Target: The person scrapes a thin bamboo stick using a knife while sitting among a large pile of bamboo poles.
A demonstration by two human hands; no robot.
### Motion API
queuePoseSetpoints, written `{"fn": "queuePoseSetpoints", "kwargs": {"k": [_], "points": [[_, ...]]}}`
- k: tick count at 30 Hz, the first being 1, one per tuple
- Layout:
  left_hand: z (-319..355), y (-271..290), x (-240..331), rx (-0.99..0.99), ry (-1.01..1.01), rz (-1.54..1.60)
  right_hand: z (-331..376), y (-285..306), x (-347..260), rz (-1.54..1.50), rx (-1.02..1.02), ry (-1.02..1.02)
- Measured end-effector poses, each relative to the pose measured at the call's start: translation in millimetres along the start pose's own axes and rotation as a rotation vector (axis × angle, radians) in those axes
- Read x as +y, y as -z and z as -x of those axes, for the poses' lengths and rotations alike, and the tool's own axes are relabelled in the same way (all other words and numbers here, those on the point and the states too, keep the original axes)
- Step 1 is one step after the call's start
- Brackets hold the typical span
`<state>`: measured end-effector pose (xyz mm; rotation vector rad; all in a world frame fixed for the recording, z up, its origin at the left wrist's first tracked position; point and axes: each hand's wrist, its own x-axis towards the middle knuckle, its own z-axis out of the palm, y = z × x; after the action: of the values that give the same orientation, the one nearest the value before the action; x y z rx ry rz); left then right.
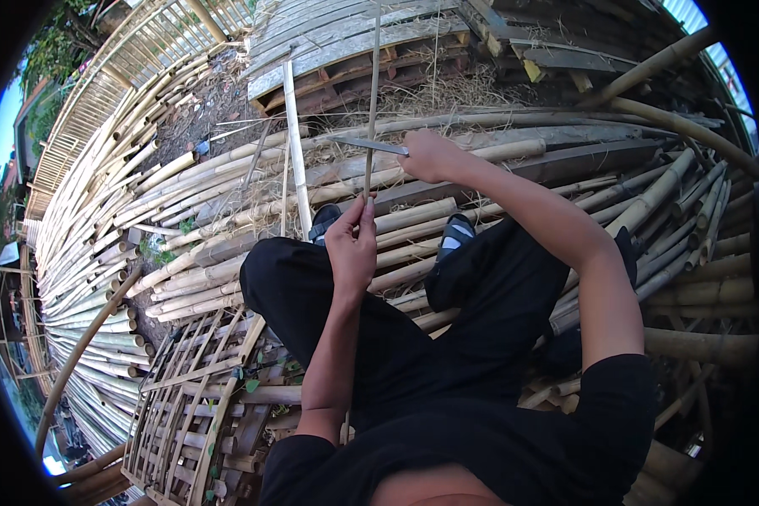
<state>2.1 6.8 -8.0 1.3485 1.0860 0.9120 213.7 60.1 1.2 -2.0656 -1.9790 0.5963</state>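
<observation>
Firmly, the left hand [352, 249] pinches the strip [374, 84] near its lower end, thumb and fingers closed on it. The strip is thin and rises almost upright in the view, up to the top edge. The right hand [430, 158] is a closed fist around the handle of a knife [386, 147], whose blade points left and crosses the strip above the left hand; whether the edge touches it, I cannot tell.

Just left of the strip, a wider, pale slat [295, 143] leans a little, its lower end near a sandal [325, 219]. The person sits with knees apart in black trousers [299, 282], feet among bamboo poles [413, 218] that lie side by side. Beyond them, straw [460, 91] is strewn beside a grey wooden pallet [329, 67]. To the lower left stands a lattice [194, 405] of crossed slats; farther up on that side, a bamboo fence [160, 51] curves away.
</observation>
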Motion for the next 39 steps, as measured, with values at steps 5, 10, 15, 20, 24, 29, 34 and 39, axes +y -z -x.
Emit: {"fn": "queuePoseSetpoints", "kwargs": {"k": [5,10,15,20,24,29,34,39], "points": [[6,-2,2,-0.019,0.026,-0.005,-26,27,27,-0.148,-0.037,-0.278],[5,2,-1,-0.002,-0.004,-0.089,1,-3,-1,-0.002,0.07,0.016],[7,0,-4,0.016,-0.017,-0.113,-27,45,24,-0.032,-0.106,-0.269],[7,-2,1,0.001,-0.018,-0.151,-20,12,27,0.099,-0.085,0.011],[10,-5,1,-0.04,0.007,-0.135,-35,47,55,-0.063,-0.066,-0.322],[7,-4,0,-0.034,-0.002,-0.175,-18,12,30,0.022,-0.033,0.037],[11,-7,2,-0.076,-0.004,-0.097,-39,44,64,-0.087,0.002,-0.304],[8,-3,6,-0.027,0.003,-0.194,-21,22,27,0.012,-0.022,-0.03]]}}
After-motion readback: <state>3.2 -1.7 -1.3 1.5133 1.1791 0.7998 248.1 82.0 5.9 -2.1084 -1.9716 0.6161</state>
